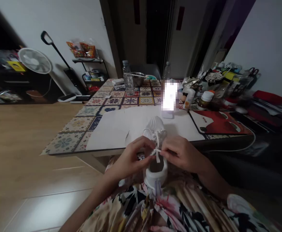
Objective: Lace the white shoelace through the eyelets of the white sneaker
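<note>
A white sneaker (156,175) rests with its heel toward me on my lap and its toe over the table's near edge. Its white shoelace (158,150) crosses above the shoe's opening, with a short loop or end hanging down. My right hand (183,154) pinches the lace between thumb and forefinger on the right side. On the other side my left hand (136,157) curls round the lace, index finger and thumb close to the crossing. The exact grip of the left fingertips is partly hidden.
White paper (116,129) covers the near part of the patterned table (82,124). A lit, blurred-out phone (168,114) stands beyond the shoe. Plastic bottles (128,80), a metal bowl (138,79), jars (205,100) and a red tablet case (220,122) lie around it.
</note>
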`<action>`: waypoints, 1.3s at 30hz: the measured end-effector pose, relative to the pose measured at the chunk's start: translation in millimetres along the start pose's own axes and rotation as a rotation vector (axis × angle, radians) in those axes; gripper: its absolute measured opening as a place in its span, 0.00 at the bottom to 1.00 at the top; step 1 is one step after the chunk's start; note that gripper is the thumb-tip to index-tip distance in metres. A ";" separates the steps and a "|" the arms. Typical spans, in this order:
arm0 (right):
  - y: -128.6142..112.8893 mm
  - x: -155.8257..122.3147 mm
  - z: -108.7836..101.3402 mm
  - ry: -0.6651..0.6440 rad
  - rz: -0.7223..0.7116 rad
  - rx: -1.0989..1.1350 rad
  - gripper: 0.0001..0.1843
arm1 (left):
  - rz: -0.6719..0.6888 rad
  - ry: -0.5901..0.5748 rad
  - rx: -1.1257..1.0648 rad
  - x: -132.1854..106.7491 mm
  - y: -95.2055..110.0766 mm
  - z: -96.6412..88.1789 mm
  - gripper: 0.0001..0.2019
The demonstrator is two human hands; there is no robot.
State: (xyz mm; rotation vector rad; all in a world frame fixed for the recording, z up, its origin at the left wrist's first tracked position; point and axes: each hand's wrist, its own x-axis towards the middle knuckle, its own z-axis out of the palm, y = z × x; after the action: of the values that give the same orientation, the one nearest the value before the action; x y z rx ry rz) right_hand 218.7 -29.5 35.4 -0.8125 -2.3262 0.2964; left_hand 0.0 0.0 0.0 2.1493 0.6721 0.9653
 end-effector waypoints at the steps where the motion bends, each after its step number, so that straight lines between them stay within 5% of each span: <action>1: -1.9 -0.4 -2.2 0.007 -0.039 0.099 0.13 | 0.004 -0.001 0.002 0.3 -0.3 0.2 0.05; 6: -10.1 -11.0 -10.5 -0.169 -0.346 0.632 0.19 | 0.023 0.007 -0.007 0.8 -0.3 1.0 0.04; 10: -0.7 -16.5 -14.7 -0.195 -0.553 0.705 0.26 | 0.030 0.000 0.003 0.8 0.6 1.6 0.04; 17: 10.9 -9.4 -21.2 -0.100 -0.018 0.127 0.12 | 0.107 -0.042 0.042 3.4 5.8 1.4 0.05; 30: 14.7 -1.7 -0.4 -0.090 -0.043 0.140 0.08 | 0.133 -0.056 0.101 2.9 10.4 -0.6 0.04; 39: 13.3 -0.7 3.2 -0.101 -0.075 0.106 0.05 | 0.116 -0.109 -0.097 2.5 8.8 -0.2 0.08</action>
State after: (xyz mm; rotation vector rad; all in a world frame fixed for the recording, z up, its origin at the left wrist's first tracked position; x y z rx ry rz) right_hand 223.5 -19.5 27.3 -0.6711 -2.4059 0.4333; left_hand 2.8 -3.9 7.8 2.1561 0.4426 0.9141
